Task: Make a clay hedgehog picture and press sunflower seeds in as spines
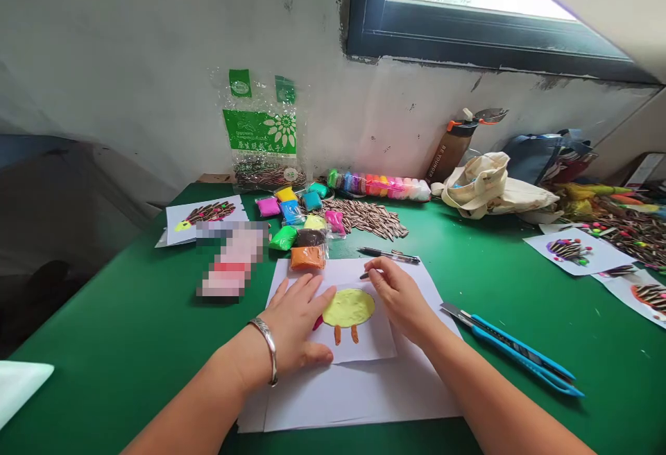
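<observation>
Yellow clay lies pressed into a flat disc on a white card, with two orange clay legs below it. The card sits on a larger white paper sheet, which seems to give you a clean working surface on the green table. Your left hand is open and flat, not clenched, with its fingertips just beside the disc, probably to keep the card from sliding. A silver bangle circles that wrist. Your right hand rests on the far side of the disc, its fingers lightly curled. A small dark tip shows under them, but you can't tell from this view whether that hand is grasping anything.

A black pen lies just beyond those fingers, while blue-handled scissors sit to the right of the sheet, both within easy reach. Packets of coloured clay and a heap of striped sunflower seeds are gathered near the top edge of the sheet — close enough to grab without shifting your hands. Finished seed-and-clay pictures lie further right, perhaps kept out as models — well clear of the wet work.
</observation>
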{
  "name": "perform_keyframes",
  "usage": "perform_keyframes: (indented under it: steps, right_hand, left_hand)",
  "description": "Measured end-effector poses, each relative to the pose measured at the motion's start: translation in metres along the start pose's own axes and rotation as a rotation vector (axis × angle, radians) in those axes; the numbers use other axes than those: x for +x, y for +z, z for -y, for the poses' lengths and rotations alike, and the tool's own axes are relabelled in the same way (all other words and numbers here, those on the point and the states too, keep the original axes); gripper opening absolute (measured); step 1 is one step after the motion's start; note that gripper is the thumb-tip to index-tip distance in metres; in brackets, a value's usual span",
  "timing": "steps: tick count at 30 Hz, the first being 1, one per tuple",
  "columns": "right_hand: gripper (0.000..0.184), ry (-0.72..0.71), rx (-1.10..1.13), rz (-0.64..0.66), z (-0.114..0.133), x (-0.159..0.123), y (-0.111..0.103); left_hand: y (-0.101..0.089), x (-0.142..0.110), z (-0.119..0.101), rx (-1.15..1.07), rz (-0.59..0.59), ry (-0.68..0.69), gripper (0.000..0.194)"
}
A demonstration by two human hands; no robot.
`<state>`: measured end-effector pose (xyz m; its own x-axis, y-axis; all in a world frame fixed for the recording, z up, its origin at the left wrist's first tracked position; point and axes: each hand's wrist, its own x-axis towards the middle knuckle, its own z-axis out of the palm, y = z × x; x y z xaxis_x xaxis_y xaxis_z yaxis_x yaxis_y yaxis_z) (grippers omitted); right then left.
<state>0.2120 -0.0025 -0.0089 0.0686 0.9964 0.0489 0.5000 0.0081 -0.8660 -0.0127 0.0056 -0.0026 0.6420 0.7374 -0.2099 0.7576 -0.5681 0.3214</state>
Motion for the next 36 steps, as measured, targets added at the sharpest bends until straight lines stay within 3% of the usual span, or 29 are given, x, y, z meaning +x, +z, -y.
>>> perform_keyframes:
  steps: [5,11,17,22,24,26,31,36]
  right_hand:
    - [0.019,-0.048,-0.191,0.077,0.002,-0.004,0.002]
    - [0.020,-0.071,-0.274,0.036,-0.002,-0.002,0.007]
    - [0.019,-0.062,-0.286,-0.062,-0.016,0.012,-0.007]
    - [0.020,-0.299,-0.324,-0.241,-0.009,0.005,-0.011]
    - [0.019,-0.350,-0.306,-0.215,-0.002,-0.003,-0.005]
    - [0.019,-0.369,-0.320,-0.091,0.004,-0.009,0.004]
    - [0.020,-0.331,-0.391,0.046,0.011,-0.009,0.020]
    - [0.017,-0.303,-0.506,0.076,0.016,-0.004,0.023]
  left_hand:
    - [-0.003,0.000,-0.002,0.027,0.031,-0.021,0.095]
    - [0.001,0.002,-0.003,0.036,-0.007,-0.003,0.090]
    - [0.006,0.007,-0.007,0.079,-0.064,0.007,0.077]
    - [0.005,0.009,-0.010,0.120,-0.092,0.005,0.077]
    - [0.002,0.008,-0.011,0.150,-0.114,0.019,0.074]
    - [-0.002,0.006,-0.014,0.186,-0.154,0.043,0.068]
    - [-0.010,0.003,-0.017,0.232,-0.231,0.111,0.035]
    - [-0.013,0.004,-0.017,0.198,-0.146,0.148,0.019]
